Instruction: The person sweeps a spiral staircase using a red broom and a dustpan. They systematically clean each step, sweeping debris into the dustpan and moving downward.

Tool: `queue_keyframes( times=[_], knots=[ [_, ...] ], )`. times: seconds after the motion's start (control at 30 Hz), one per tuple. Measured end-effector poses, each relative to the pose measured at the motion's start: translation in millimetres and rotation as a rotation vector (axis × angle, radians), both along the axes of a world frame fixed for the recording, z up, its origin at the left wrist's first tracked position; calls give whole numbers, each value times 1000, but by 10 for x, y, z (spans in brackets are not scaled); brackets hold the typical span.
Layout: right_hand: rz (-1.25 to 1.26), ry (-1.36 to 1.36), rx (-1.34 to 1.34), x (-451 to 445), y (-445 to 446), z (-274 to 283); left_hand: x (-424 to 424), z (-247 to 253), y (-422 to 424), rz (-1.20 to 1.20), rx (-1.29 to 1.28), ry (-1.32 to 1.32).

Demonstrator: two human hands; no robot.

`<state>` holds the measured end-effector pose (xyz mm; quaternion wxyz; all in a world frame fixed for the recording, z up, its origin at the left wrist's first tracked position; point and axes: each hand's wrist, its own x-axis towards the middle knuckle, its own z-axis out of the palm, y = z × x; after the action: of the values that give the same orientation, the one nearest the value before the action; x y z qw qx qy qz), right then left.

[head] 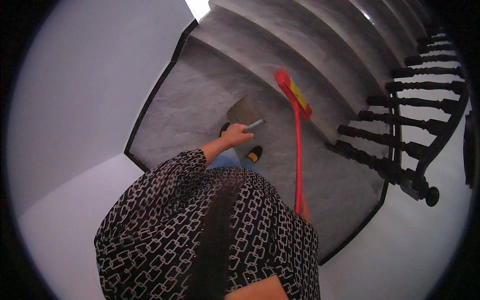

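My left hand [235, 135] is closed around a grey stick-like handle [255, 125] in front of my body. Just beyond it a flat brownish panel [245, 108] shows low over the floor; whether it joins the handle I cannot tell. At my right side, my right hand [305, 210] grips the red shaft of a broom [298, 161], partly hidden by the shaft and my patterned top. The broom head [293, 93], red with a yellow middle, is at the edge of the lowest visible stair step [258, 63].
Curved grey stairs [318, 41] fan out ahead and to the right. A dark balustrade [416, 101] with turned balusters and a newel post [412, 187] borders them. White wall [86, 86] with a black skirting [150, 101] is on the left. My shoes [255, 153] stand on the grey landing [180, 112].
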<state>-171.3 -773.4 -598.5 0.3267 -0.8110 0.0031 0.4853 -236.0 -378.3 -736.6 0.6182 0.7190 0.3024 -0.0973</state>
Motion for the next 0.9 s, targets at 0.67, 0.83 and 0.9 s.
queue_keyframes(
  times=[0.67,0.83,0.9],
  knots=[
    [383,-593,212,-78,1039,1063,834,-222,-1167,-287,-700,100],
    [382,-414,84,72,1148,880,850,81,-1085,-243,-1123,3],
    [454,-412,80,134,1242,848,817,278,-979,14,-1426,-59]
  ],
)
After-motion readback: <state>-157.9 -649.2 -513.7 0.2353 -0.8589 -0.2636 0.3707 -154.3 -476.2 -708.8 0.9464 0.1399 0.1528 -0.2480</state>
